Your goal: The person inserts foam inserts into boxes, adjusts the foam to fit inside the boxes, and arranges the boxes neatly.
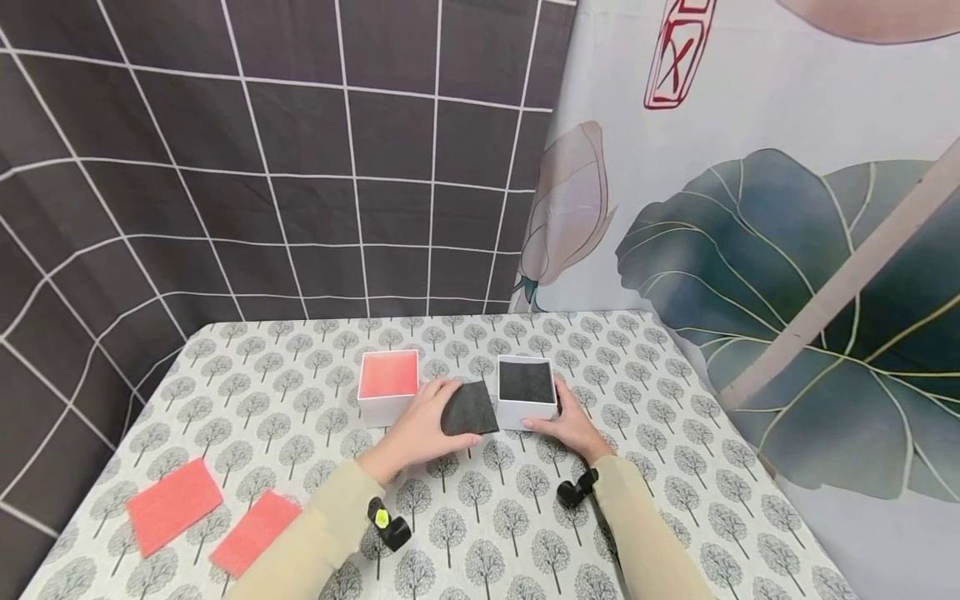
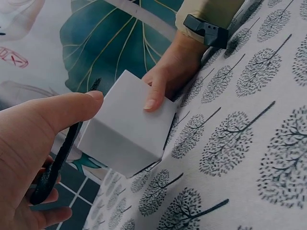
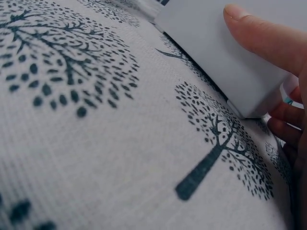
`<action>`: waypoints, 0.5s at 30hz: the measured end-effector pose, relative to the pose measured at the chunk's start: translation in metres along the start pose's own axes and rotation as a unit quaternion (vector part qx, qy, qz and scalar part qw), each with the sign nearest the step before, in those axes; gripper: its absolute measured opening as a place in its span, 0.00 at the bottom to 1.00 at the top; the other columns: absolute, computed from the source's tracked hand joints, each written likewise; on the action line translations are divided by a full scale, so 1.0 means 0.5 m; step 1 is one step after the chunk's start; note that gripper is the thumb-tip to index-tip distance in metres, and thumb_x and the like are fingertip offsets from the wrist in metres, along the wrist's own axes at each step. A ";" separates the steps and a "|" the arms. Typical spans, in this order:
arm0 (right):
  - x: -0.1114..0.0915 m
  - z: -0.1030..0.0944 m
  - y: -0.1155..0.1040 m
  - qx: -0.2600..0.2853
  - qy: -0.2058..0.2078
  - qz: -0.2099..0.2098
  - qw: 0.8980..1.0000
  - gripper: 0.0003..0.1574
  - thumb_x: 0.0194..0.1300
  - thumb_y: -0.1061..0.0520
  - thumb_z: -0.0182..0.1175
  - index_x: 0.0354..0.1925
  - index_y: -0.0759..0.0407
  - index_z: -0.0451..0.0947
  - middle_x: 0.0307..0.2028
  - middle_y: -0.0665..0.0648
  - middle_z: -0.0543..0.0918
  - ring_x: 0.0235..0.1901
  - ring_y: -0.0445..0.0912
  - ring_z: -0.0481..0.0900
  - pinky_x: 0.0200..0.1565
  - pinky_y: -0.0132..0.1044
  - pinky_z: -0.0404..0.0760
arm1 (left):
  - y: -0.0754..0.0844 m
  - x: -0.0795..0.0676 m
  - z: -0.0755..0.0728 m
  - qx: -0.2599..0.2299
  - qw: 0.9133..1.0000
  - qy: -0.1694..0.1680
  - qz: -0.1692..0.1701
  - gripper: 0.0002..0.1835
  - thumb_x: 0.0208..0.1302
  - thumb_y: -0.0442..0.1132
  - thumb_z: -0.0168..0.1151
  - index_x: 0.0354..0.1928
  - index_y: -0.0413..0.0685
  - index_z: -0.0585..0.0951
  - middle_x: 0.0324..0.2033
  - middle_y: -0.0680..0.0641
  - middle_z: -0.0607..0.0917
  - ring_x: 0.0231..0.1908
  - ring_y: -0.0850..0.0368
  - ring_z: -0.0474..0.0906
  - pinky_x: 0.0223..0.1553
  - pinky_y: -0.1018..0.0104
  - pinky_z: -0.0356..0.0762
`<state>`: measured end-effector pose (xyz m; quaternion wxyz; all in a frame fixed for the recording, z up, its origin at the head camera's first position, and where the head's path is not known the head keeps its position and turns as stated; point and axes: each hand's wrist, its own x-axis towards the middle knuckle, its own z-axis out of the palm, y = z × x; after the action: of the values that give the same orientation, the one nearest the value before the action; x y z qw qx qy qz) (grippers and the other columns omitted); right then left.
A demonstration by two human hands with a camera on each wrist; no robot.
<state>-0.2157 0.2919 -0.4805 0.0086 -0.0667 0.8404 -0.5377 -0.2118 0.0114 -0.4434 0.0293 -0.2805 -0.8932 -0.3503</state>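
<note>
My left hand [image 1: 423,421] pinches a square of black cloth [image 1: 470,408] between thumb and fingers, just left of a white box [image 1: 526,412]. In the left wrist view the black cloth [image 2: 60,160] shows edge-on, apart from the box [image 2: 122,139]. Black cloth [image 1: 525,382] also lies inside that box. My right hand [image 1: 573,425] grips the box at its right side, the thumb [image 3: 261,36] against its front wall. Behind my left hand stands a second white box [image 1: 382,412] with red cloth [image 1: 390,372] in it.
Two red cloth pieces lie flat at the table's left: one farther left [image 1: 174,507], the other [image 1: 255,533] close to my left sleeve. A tree-print cloth [image 1: 472,508] covers the table. Beyond its back edge hangs a dark grid curtain [image 1: 390,208].
</note>
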 end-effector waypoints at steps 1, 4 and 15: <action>0.000 0.000 0.000 0.000 0.000 0.000 1.000 0.58 0.42 0.55 0.75 0.67 0.55 0.55 0.54 0.62 0.72 0.54 0.56 0.69 0.62 0.56 0.59 | 0.001 0.004 0.000 -0.003 1.000 0.000 0.001 0.48 0.43 0.58 0.72 0.65 0.44 0.66 0.59 0.46 0.67 0.55 0.51 0.66 0.51 0.53 0.72; 0.001 0.001 -0.001 -0.001 0.002 0.000 1.000 0.58 0.42 0.54 0.76 0.67 0.54 0.56 0.54 0.62 0.72 0.54 0.56 0.69 0.62 0.56 0.58 | 0.004 0.015 -0.001 -0.001 1.000 0.002 0.003 0.48 0.43 0.59 0.71 0.64 0.44 0.66 0.59 0.46 0.68 0.55 0.52 0.65 0.52 0.55 0.71; -0.002 0.001 -0.004 -0.010 0.002 0.003 1.000 0.59 0.42 0.55 0.75 0.68 0.54 0.55 0.56 0.61 0.71 0.55 0.56 0.68 0.62 0.56 0.58 | 0.023 0.052 0.001 0.020 1.000 0.002 0.015 0.48 0.43 0.62 0.69 0.65 0.47 0.65 0.57 0.47 0.69 0.54 0.53 0.66 0.52 0.53 0.72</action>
<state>-0.2144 0.2907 -0.4790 0.0077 -0.0636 0.8460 -0.5293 -0.2279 0.0310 -0.4305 0.0418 -0.2924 -0.8956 -0.3326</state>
